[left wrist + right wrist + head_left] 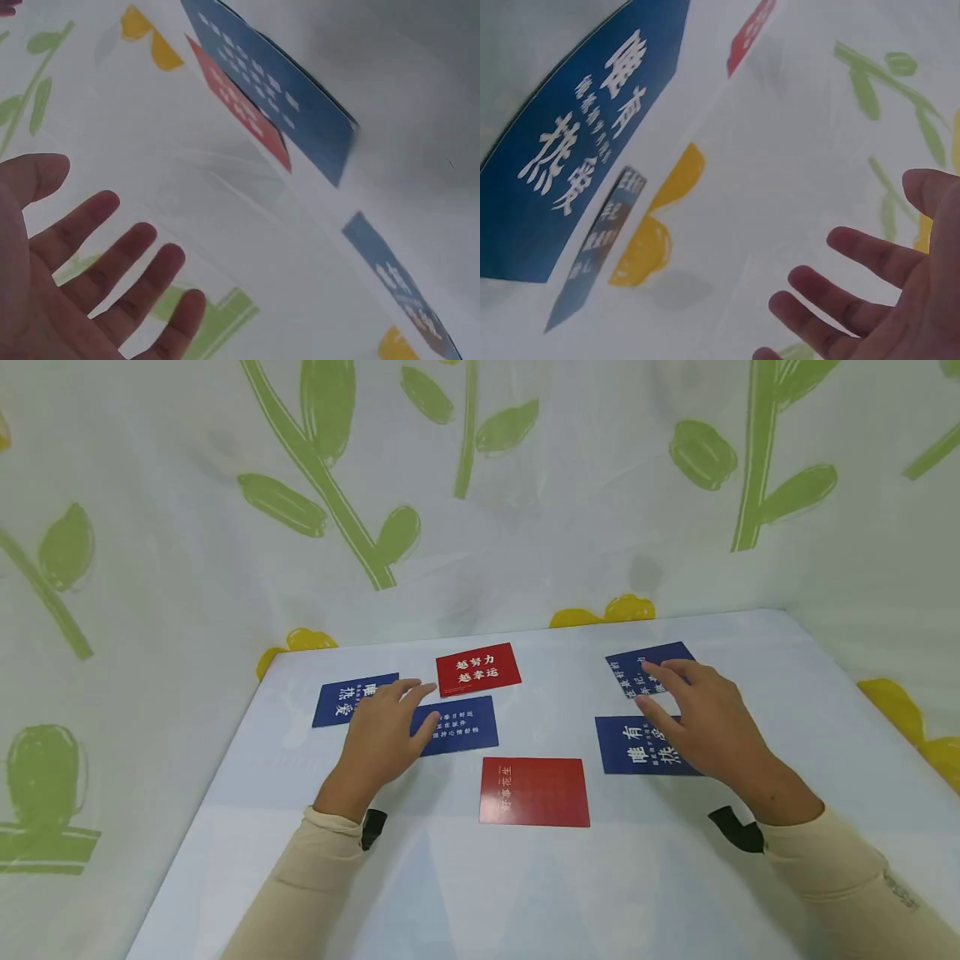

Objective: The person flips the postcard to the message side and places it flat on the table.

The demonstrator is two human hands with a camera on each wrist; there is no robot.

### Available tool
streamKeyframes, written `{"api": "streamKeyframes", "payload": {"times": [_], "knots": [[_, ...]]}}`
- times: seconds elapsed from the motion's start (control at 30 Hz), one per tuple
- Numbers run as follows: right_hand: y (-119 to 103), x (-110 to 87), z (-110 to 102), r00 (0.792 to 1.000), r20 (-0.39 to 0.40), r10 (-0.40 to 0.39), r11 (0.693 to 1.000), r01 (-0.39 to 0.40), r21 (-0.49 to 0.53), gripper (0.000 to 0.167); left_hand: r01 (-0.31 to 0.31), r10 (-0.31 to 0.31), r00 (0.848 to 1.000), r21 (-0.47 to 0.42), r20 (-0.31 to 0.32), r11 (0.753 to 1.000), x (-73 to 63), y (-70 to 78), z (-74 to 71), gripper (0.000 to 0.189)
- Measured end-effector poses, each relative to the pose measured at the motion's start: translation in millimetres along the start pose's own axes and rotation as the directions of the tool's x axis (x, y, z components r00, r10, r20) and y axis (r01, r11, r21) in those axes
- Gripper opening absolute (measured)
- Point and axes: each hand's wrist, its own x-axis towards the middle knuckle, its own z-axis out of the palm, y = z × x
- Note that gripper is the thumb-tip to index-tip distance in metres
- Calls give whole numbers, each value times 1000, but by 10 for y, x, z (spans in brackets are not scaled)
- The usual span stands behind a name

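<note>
My left hand (384, 737) hovers over the left side of the white table, fingers spread and holding nothing. Beneath and beside it lie a blue card (330, 706) with white characters and a second blue card (467, 727), each partly covered by the hand in the head view. Above the right side, my right hand (711, 722) is likewise spread and apart from the cards. It partly hides a blue card (621, 745) and another blue card (666, 653) behind that one. Both wrist views show empty palms with fingers extended.
A red card (478, 670) with white characters lies at the back. Nearer the front, between the hands, is another red card (547, 793). The white table (525, 893) meets a pale curtain (570, 527) with green leaves and yellow flowers at its back edge.
</note>
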Motion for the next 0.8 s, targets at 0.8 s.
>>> {"api": "streamKeyframes", "payload": {"times": [0.8], "knots": [[-342,-98,67,990,-117,-74,960,103,260,32,-198,176,974,-161,-144,967,-141,454,48,36]]}}
